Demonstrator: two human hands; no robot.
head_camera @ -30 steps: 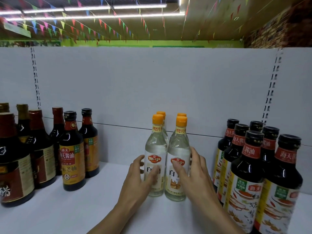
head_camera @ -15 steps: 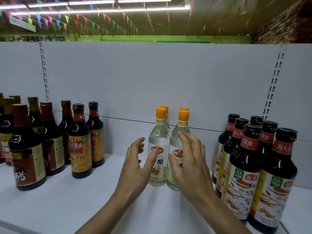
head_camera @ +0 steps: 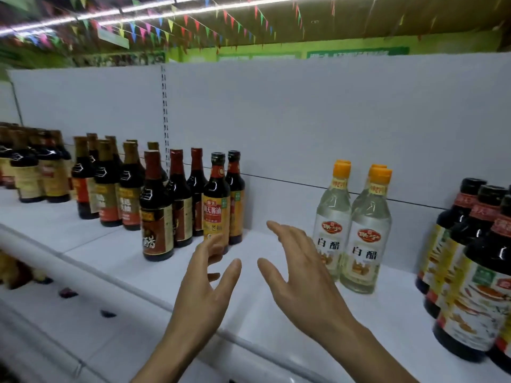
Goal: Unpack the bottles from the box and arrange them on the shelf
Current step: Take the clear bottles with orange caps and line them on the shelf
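Observation:
Several clear white-vinegar bottles (head_camera: 366,233) with orange caps stand upright in two short rows on the white shelf (head_camera: 116,255), right of centre. My left hand (head_camera: 206,283) and my right hand (head_camera: 301,275) hover above the shelf, just left of these bottles, fingers spread and holding nothing. The right hand's fingers overlap the lower left edge of the nearest vinegar bottle in view; whether they touch it I cannot tell. No box is in view.
Dark soy-sauce bottles (head_camera: 215,205) stand in groups on the shelf's left half. More dark bottles with yellow labels (head_camera: 475,275) crowd the right edge. A white back panel (head_camera: 304,120) rises behind. A lower shelf (head_camera: 55,327) shows at bottom left.
Both hands have let go of the vinegar bottles and drawn back to the left, fingers spread. The view has turned left, showing more of the dark bottles.

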